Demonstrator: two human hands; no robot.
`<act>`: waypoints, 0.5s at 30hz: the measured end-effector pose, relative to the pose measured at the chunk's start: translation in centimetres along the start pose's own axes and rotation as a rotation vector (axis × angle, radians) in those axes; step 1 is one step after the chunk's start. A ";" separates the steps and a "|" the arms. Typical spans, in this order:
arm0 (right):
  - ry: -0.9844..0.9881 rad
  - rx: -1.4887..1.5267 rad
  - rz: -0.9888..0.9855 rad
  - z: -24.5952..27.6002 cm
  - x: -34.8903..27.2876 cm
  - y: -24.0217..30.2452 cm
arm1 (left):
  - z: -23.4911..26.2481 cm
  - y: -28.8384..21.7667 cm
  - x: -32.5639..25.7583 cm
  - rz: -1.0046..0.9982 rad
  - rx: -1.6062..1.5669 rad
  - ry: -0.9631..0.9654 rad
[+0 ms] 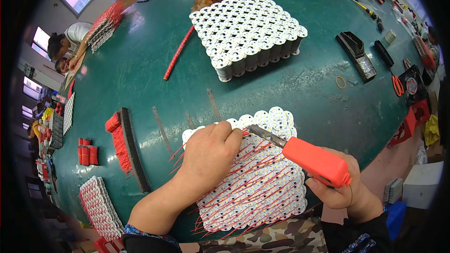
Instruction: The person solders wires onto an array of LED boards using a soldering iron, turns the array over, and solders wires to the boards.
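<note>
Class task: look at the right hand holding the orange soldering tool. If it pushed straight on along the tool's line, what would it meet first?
Most likely the left hand: the orange soldering tool in the right hand points up-left, its tip almost at those fingertips, over the white disc panel. Depth is unclear.

Orange soldering iron (pixel 315 159) (green table (pixel 140 65))

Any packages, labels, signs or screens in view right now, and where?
White box: far right, off the table edge, plain cardboard-like cuboid.
Blue container: lower right, beside the right hand, small and boxy.
Black tray: right part of the green table, long, open, silvery bits inside.
No screens, signs or readable labels seen.
</note>
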State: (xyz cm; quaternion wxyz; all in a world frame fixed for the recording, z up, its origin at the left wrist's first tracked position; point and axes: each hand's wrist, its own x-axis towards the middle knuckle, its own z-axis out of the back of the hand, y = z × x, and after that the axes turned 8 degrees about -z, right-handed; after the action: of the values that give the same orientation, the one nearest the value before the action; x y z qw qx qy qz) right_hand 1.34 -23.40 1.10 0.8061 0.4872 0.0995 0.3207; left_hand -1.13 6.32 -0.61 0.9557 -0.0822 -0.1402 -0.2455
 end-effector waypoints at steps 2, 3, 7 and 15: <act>-0.030 0.011 0.007 -0.1 -0.1 0.0 | 0.0 0.0 0.0 -0.008 -0.006 -0.004; -0.028 0.011 0.008 0.0 -0.1 0.1 | 0.0 0.0 0.0 -0.005 -0.006 -0.004; -0.041 -0.053 0.017 0.6 -0.2 0.7 | 0.1 0.0 0.0 0.000 -0.005 0.002; -0.055 -0.083 0.015 0.7 -0.8 0.6 | 0.1 -0.1 -0.1 0.019 -0.005 0.025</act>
State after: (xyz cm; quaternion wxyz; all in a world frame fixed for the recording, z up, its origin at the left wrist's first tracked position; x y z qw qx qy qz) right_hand 0.80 -24.21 1.81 0.8257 0.4626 0.0602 0.3172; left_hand -1.27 6.29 -0.56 0.9594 -0.0827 -0.1271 -0.2377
